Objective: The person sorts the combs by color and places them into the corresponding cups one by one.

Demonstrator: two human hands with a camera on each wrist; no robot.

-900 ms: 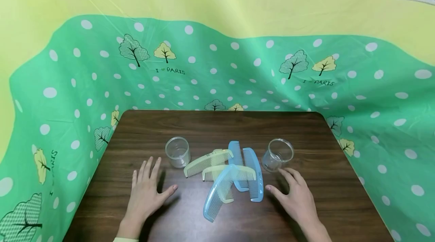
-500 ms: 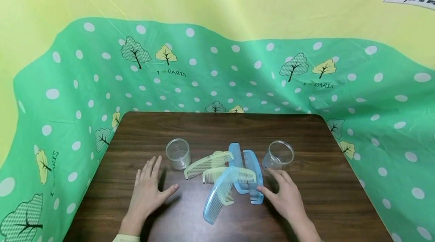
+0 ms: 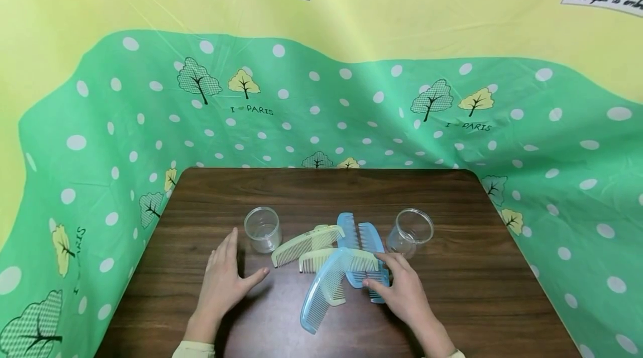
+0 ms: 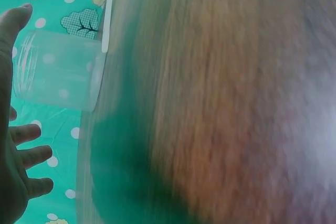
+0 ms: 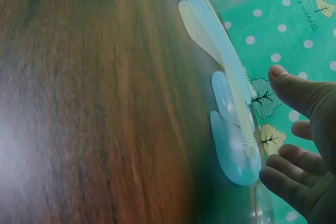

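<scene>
on the dark wooden table (image 3: 281, 190), the landmark is the pile of combs (image 3: 335, 260) near the middle. we count two pale green combs (image 3: 307, 243) and three blue combs (image 3: 373, 266) in it, overlapping; one blue comb (image 3: 321, 291) arcs toward the near edge over the green ones. our right hand (image 3: 402, 291) is at the pile's right side, fingers spread and relaxed, fingertips over the rightmost blue comb; the right wrist view shows thumb and fingers apart, and we cannot tell whether they touch it. our left hand (image 3: 223, 282) lies left of the pile, fingers straight, thumb out, holding nothing. one clear plastic cup (image 3: 262, 228) stands just behind-left of the pile, near the left fingertips. a second clear cup (image 3: 412, 231) stands just right of the pile, tilted. behind the table hangs a green dotted cloth (image 3: 351, 106).
</scene>
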